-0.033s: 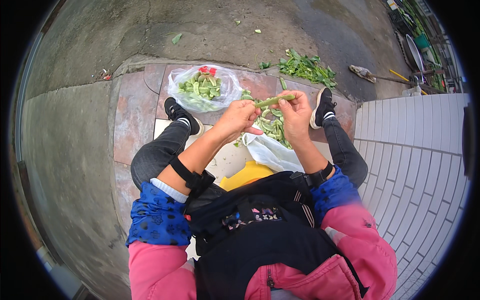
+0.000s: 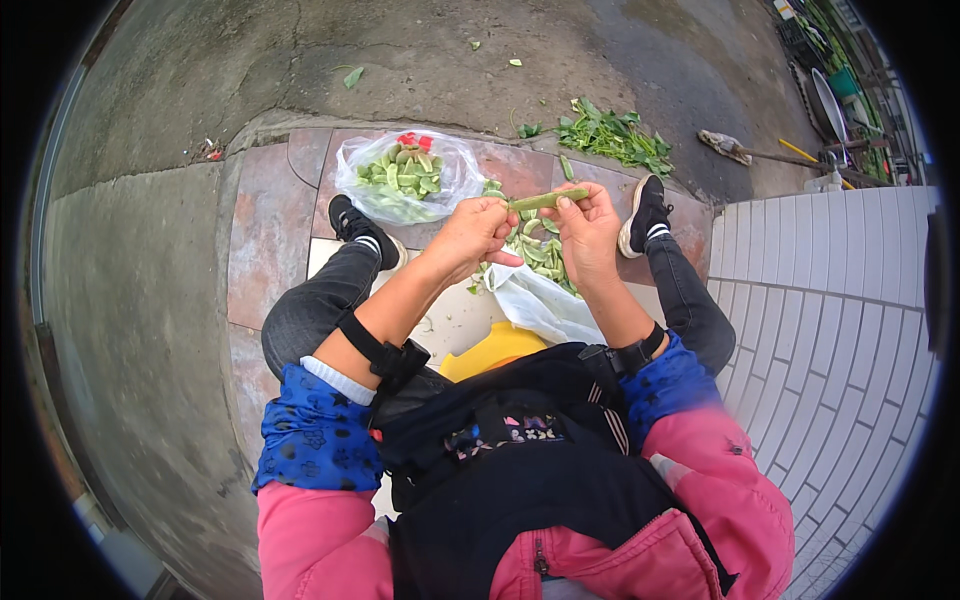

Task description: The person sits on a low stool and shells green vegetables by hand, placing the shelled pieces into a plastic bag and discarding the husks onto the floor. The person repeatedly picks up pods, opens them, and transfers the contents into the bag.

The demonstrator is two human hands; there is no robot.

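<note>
A flat green bean pod (image 2: 545, 201) is stretched between my two hands, lying almost level. The fingertips of my left hand (image 2: 470, 238) are pinched at its left end. My right hand (image 2: 588, 236) grips the other end, with the thumb pressed against the pod. Beneath the hands, more green pods (image 2: 543, 256) lie on and beside a white plastic bag (image 2: 540, 303), partly hidden by my right hand. To the left, a clear plastic bag (image 2: 462, 170) stands open, with a pile of broad pods (image 2: 402, 172) in it and red marking at its far rim.
My shoes stand either side, the left shoe (image 2: 352, 218) beside the clear bag. Leafy greens (image 2: 618, 136) lie beyond my right foot, near a long-handled tool (image 2: 735, 150). Something yellow (image 2: 490, 350) shows between my knees. A white tiled surface (image 2: 810, 290) is at right.
The pod's left end has risen slightly, so it lies more level. My left hand has shifted a little with it; the right hand keeps nearly the same place.
</note>
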